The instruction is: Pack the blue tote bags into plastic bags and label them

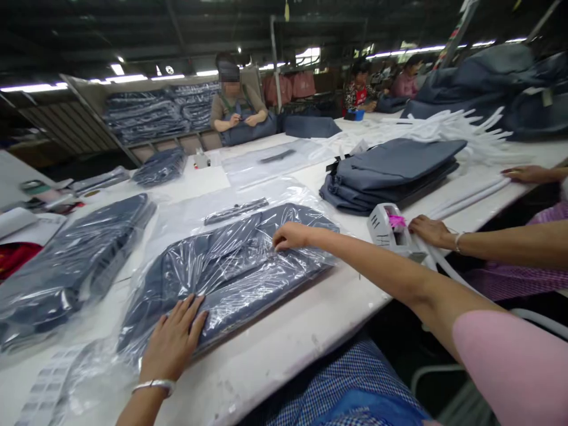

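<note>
A blue-grey fabric item in a clear plastic bag (pixel 239 302) lies flat in front of me on the white table. My left hand (pixel 173 337), with a silver bangle at the wrist, rests on the bag's near left part, fingers spread. Over the bag's right half is my right hand (pixel 290 236), fingers curled together against the plastic; what they hold, if anything, is hidden. Above the folded item, a dark strip (pixel 236 210) shows under clear plastic.
Bagged items (pixel 71 260) lie at the left. Unbagged blue-grey pieces (pixel 390 171) are stacked right of centre, beside a white dispenser (pixel 390 228). Another person's hands (pixel 428 231) hold white cord at the right. A person (pixel 239 109) works across the table.
</note>
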Demonstrator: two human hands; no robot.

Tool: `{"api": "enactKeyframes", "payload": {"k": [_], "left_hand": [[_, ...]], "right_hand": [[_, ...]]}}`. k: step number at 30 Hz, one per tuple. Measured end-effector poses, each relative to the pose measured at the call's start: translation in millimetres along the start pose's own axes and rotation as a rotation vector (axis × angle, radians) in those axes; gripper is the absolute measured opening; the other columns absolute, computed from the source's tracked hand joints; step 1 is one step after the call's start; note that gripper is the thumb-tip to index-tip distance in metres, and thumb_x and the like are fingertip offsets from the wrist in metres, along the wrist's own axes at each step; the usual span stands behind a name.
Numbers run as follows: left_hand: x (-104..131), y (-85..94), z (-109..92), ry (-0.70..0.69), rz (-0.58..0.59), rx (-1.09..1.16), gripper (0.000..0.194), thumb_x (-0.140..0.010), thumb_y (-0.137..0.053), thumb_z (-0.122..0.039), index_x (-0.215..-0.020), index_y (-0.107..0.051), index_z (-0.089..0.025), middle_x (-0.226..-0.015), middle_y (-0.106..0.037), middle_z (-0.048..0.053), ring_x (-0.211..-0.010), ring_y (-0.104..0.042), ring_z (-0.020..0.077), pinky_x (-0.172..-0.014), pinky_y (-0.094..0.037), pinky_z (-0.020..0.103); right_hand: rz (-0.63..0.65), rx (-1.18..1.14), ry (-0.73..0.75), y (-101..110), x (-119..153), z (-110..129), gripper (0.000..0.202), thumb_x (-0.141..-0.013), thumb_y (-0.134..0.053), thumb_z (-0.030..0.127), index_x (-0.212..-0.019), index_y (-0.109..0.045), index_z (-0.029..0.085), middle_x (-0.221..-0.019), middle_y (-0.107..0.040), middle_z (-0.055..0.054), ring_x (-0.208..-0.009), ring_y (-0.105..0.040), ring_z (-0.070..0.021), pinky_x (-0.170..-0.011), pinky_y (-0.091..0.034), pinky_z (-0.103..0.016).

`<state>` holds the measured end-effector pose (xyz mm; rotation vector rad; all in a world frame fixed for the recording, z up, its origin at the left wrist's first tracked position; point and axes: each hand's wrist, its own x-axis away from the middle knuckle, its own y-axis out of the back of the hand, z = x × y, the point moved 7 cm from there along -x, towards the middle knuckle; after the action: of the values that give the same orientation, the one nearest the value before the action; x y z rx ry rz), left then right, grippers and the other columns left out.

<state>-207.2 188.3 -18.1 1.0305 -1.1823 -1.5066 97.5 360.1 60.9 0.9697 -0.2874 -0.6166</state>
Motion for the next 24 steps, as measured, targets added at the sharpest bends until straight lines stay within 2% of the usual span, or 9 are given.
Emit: {"api": "enactKeyframes", "payload": {"k": [2,5,8,10,13,15,17,20,24], "left_hand": [[0.5,-5.2,1.6,-0.052,-0.012,-0.013,0.052,-0.091,-0.029,-0.03,-0.14,-0.049,-0.027,-0.154,-0.038,0.006,-0.139,-0.037,0.033,-0.105,-0.039,0.058],[2.3,-14.1,5.7,-0.114,-0.042,-0.024,0.056,-0.086,-0.028,-0.02,-0.133,-0.057,-0.03,-0.154,-0.037,0.002,-0.14,-0.034,0.0348,-0.105,-0.037,0.063],[4.1,-25.2,11.9,-0.151,-0.052,-0.021,0.06,-0.081,-0.031,-0.016,-0.132,-0.058,-0.033,-0.154,-0.037,-0.001,-0.143,-0.03,0.0348,-0.105,-0.036,0.066],[4.4,-32.8,16.5,-0.162,-0.05,-0.021,0.06,-0.079,-0.034,-0.018,-0.132,-0.057,-0.035,-0.154,-0.038,-0.003,-0.143,-0.029,0.0346,-0.105,-0.037,0.066],[3.5,-42.2,22.0,-0.176,-0.042,-0.053,0.061,-0.077,-0.038,-0.02,-0.133,-0.056,-0.035,-0.154,-0.037,-0.003,-0.143,-0.027,0.0351,-0.105,-0.037,0.067],[2.7,-47.1,24.3,-0.188,-0.035,-0.095,0.063,-0.075,-0.039,-0.017,-0.133,-0.056,-0.034,-0.155,-0.036,-0.004,-0.144,-0.026,0.0349,-0.106,-0.036,0.066],[2.3,-50.8,25.7,-0.202,-0.035,-0.138,0.066,-0.073,-0.041,-0.016,-0.135,-0.054,-0.035,-0.156,-0.034,-0.004,-0.144,-0.026,0.0345,-0.107,-0.036,0.065],[2.2,-54.1,27.5,-0.206,-0.039,-0.183,0.069,-0.073,-0.042,-0.015,-0.138,-0.05,-0.037,-0.157,-0.031,-0.005,-0.144,-0.026,0.0342,-0.106,-0.037,0.064],[2.8,-52.6,26.9,-0.183,-0.028,-0.187,0.07,-0.072,-0.043,-0.014,-0.138,-0.049,-0.04,-0.156,-0.032,-0.007,-0.144,-0.027,0.0331,-0.108,-0.036,0.062]], "right_hand": [[-0.19,-0.03,-0.025,33.9,37.1,9.7,0.014,-0.084,-0.066,0.027,-0.093,-0.075,0.02,-0.089,-0.074,-0.002,-0.079,-0.065,-0.0169,-0.075,-0.046,-0.027],[-0.497,-0.023,-0.078,70.8,124.2,30.4,0.031,-0.088,-0.062,0.04,-0.116,-0.069,0.026,-0.11,-0.072,-0.004,-0.101,-0.066,-0.0224,-0.092,-0.048,-0.036],[-0.48,0.182,-0.117,63.1,199.5,44.4,0.067,-0.08,-0.07,0.051,-0.141,-0.048,0.032,-0.141,-0.054,-0.006,-0.131,-0.047,-0.031,-0.114,-0.031,-0.05],[-0.432,0.291,-0.176,46.0,227.8,36.7,0.09,-0.072,-0.077,0.053,-0.149,-0.036,0.032,-0.154,-0.037,-0.008,-0.141,-0.032,-0.0352,-0.117,-0.023,-0.057],[-0.469,0.316,-0.183,27.3,234.7,15.7,0.075,-0.075,-0.076,0.046,-0.142,-0.047,0.031,-0.158,-0.027,-0.009,-0.144,-0.026,-0.0346,-0.117,-0.022,-0.058],[-0.588,0.206,-0.145,28.5,225.7,2.6,0.04,-0.083,-0.069,0.042,-0.121,-0.065,0.028,-0.151,-0.041,-0.008,-0.139,-0.037,-0.0303,-0.115,-0.029,-0.052],[-0.741,0.032,-0.174,39.4,216.1,-14.5,0.023,-0.088,-0.063,0.043,-0.099,-0.071,0.025,-0.132,-0.061,-0.008,-0.125,-0.054,-0.0267,-0.108,-0.04,-0.045],[-0.914,-0.165,-0.392,58.3,205.6,-50.6,0.032,-0.086,-0.061,0.051,-0.089,-0.07,0.02,-0.092,-0.073,-0.007,-0.089,-0.068,-0.0243,-0.086,-0.052,-0.04],[-0.937,-0.191,-0.564,71.9,185.2,-94.2,0.036,-0.079,-0.065,0.053,-0.084,-0.07,0.017,-0.073,-0.069,-0.003,-0.066,-0.061,-0.0191,-0.073,-0.049,-0.034]]}}
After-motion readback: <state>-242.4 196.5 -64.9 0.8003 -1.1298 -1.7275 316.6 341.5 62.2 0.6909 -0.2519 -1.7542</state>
